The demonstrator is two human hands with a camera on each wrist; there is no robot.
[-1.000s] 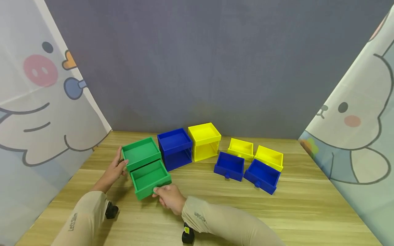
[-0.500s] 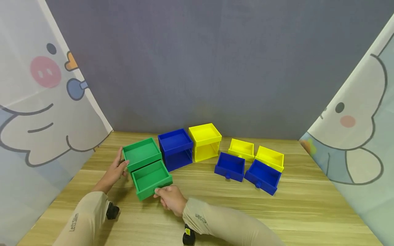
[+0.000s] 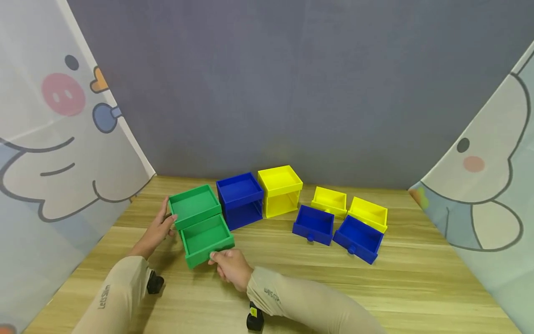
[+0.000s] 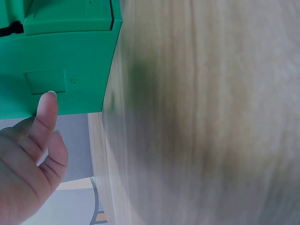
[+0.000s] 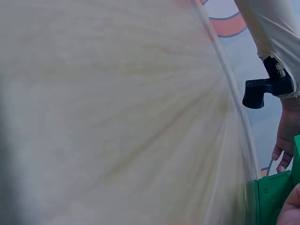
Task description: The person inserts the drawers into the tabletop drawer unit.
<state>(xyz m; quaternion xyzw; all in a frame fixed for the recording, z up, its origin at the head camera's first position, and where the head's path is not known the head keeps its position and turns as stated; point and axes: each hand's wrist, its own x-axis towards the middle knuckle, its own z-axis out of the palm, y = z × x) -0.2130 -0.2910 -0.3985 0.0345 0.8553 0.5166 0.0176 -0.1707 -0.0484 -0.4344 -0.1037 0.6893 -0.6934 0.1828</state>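
A pale cloth wall printed with a pig-snouted cartoon animal (image 3: 100,157) stood at the far left. Inward from it, the person's left hand (image 3: 154,233) lay against the left side of a green, box-shaped plastic cabinet with a shallow tray top (image 3: 194,205), fingers extended and apart, a fingertip resting by a recessed rectangle. A green, open-topped plastic drawer (image 3: 206,235) jutted from the cabinet's front above the light wood-grain table (image 3: 417,264); how much of it lay inside could not be told. The right hand (image 3: 232,268) pinched the drawer's front between thumb and curled fingers, hiding the spot it gripped, and its beige sleeve (image 3: 308,301) crossed the near table. Just beside the green cabinet stood a blue, box-shaped plastic cabinet (image 3: 239,190), its front open, then a yellow cabinet of similar shape (image 3: 280,180). Farther right, well apart from the green drawer, a blue open-topped drawer with a round knob (image 3: 314,222) and a second blue drawer (image 3: 359,236) partly hid a small yellow drawer (image 3: 329,199) and a second yellow drawer (image 3: 369,213). A grey backdrop (image 3: 283,93) rose behind.
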